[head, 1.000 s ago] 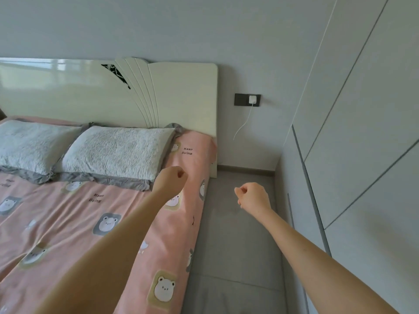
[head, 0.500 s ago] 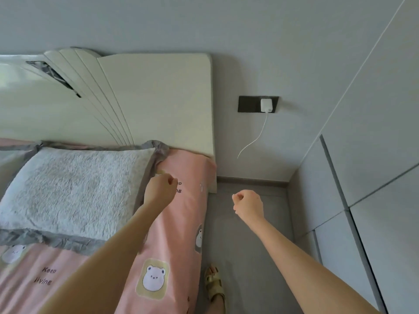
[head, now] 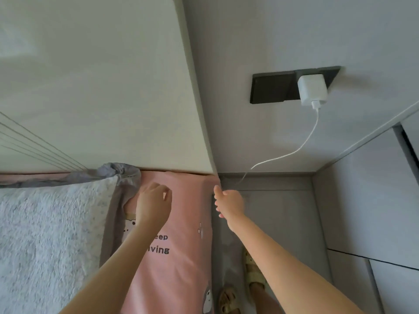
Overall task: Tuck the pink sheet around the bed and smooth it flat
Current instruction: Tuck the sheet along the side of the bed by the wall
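The pink sheet (head: 186,205) with bear prints and lettering covers the top right corner of the bed and runs up to the cream headboard (head: 102,87). My left hand (head: 152,204) hovers low over the sheet near that corner, fingers loosely curled and apart, holding nothing. My right hand (head: 227,203) is at the bed's side edge by the corner, fingers spread and pointing at the sheet's edge, empty. Whether either hand touches the fabric I cannot tell.
A fluffy grey-white pillow (head: 49,234) with a grey border lies left of my left hand. A white charger (head: 312,89) in a dark wall socket trails a cable toward the floor. A narrow grey floor strip (head: 278,223) separates bed and wardrobe doors (head: 374,200). My sandalled feet (head: 251,270) stand there.
The view has moved in close to the bed's head corner. Both hands went from fists to opened fingers and reached forward to the corner of the sheet.
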A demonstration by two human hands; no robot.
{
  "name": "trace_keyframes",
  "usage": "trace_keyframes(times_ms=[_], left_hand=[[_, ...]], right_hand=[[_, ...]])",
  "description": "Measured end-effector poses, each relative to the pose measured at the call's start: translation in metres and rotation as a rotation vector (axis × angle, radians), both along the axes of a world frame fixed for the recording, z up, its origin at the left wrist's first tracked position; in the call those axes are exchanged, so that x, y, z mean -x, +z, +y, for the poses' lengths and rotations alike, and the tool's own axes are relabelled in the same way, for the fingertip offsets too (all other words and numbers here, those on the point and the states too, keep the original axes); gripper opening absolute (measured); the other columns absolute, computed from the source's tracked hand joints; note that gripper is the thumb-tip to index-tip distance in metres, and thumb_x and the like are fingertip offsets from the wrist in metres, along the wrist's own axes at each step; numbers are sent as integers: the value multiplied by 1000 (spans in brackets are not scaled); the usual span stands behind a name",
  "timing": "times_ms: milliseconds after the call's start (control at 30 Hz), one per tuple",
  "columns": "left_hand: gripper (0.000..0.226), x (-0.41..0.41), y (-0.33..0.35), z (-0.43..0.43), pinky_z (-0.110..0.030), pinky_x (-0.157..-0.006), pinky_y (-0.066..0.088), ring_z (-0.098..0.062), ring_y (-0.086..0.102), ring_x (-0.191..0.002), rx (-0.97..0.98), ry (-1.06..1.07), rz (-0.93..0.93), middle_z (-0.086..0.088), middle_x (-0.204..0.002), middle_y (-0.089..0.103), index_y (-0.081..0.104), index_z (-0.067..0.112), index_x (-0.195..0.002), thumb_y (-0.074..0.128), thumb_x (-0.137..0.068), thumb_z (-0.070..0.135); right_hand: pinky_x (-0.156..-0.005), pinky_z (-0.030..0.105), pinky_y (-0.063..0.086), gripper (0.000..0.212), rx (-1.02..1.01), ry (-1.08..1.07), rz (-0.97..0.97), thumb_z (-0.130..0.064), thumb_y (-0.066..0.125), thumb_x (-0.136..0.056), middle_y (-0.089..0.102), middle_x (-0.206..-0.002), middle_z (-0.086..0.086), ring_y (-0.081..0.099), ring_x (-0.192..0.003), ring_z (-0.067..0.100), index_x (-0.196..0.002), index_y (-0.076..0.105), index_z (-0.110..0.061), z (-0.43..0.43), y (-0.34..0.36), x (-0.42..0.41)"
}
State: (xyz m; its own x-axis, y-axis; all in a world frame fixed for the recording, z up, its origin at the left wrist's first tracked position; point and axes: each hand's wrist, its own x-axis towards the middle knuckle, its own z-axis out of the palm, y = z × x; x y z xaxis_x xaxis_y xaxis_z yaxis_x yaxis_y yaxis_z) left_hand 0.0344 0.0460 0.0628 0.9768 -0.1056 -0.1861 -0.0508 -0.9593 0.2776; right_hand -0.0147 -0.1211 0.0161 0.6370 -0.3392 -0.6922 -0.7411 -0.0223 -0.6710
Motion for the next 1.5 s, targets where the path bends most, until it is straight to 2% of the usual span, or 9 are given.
trace_keyframes(times_ms=[133,233,433,700,833,1067,1233,1400,1500], left_hand=[[23,-39,-48,0,-36,-91,40,-31,54,-104,-79,-71,32,-11,-112,65,67,4,-107,52,-92,13],[27,-57,-74,2,-40,-95,42,-33,55,-112,-109,-159,24,-11,-121,63,65,4,-114,58,-89,13],[37,-74,-114,12,-39,-107,36,-28,50,-126,-149,-477,114,-6,-130,59,58,10,-126,52,-92,22],[34,-73,-104,12,-37,-93,48,-27,62,-106,-59,-577,-87,-8,-114,67,68,7,-107,43,-87,20],[25,-67,-100,21,-35,-79,48,-29,64,-90,-43,-641,-198,-9,-103,70,70,6,-97,50,-82,8],[42,-76,-116,37,-41,-93,49,-29,60,-114,-115,-753,33,-9,-123,64,64,8,-118,40,-89,27],[58,-87,-133,23,-40,-97,45,-31,59,-114,-198,-642,97,-13,-127,60,55,5,-128,28,-91,40],[60,-85,-133,12,-39,-92,48,-32,61,-107,-210,-586,126,-13,-121,64,58,4,-122,23,-90,40],[60,-83,-129,12,-39,-93,47,-32,61,-108,-166,-567,132,-14,-122,63,58,2,-123,24,-91,40]], right_hand=[[-64,38,47,47,-121,-47,119,-45,47,-91,55,-67,8,52,-66,27,-57,48,-12,5,-55,-49],[-45,24,38,32,-229,-125,189,-46,56,-85,51,-68,-1,51,-64,20,-74,52,-16,8,-88,-73],[-29,10,20,15,-320,-103,180,-20,57,-87,46,-55,4,39,-42,14,-74,53,-15,16,-124,-104],[-54,33,30,39,-19,-480,-113,-5,49,-85,40,-53,11,38,-55,23,-50,36,-12,30,-121,-90],[-51,29,25,47,116,-560,-193,-2,50,-85,32,-47,-2,31,-49,18,-47,27,-18,40,-126,-93],[-63,24,45,17,-354,-833,-19,10,54,-81,62,-74,8,55,-71,17,-73,67,0,49,-180,-112],[-56,14,52,22,-538,-689,-132,-16,61,-91,67,-72,-2,62,-69,9,-70,69,-19,45,-179,-89],[-102,37,42,50,-536,-362,-21,-64,40,-87,63,-123,-7,57,-115,14,-124,57,-36,61,-175,-59],[-104,35,39,55,-583,-351,-26,-67,37,-87,60,-128,-9,53,-121,13,-128,54,-36,58,-167,-67]])
